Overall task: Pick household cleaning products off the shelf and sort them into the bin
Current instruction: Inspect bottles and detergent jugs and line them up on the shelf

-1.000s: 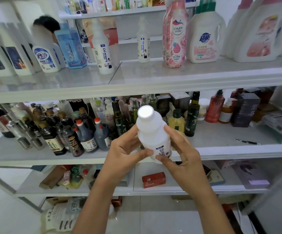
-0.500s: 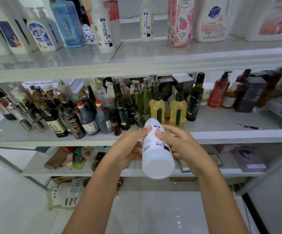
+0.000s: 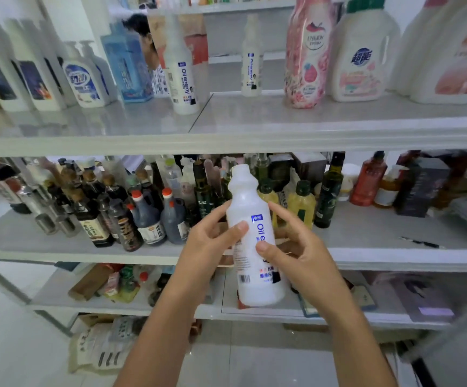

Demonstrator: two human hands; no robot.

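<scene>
Bottle (image 3: 250, 208) of "Oil enemy" cleaner is in the head view between both hands, held in the air in front of the middle shelf (image 3: 380, 238). Its long axis runs near upright, neck up and leaning slightly left. The left hand (image 3: 210, 247) grips its left side, thumb across the front. The right hand (image 3: 302, 255) grips its right side, thumb pressed on the label. Both are equally near, so either could probably carry it off alone. It looks like opaque white plastic, narrow-necked, with a blue-lettered label and a barcode low down. Two matching bottles (image 3: 183, 79) stand on the top shelf (image 3: 254, 135). No bin is in view.
</scene>
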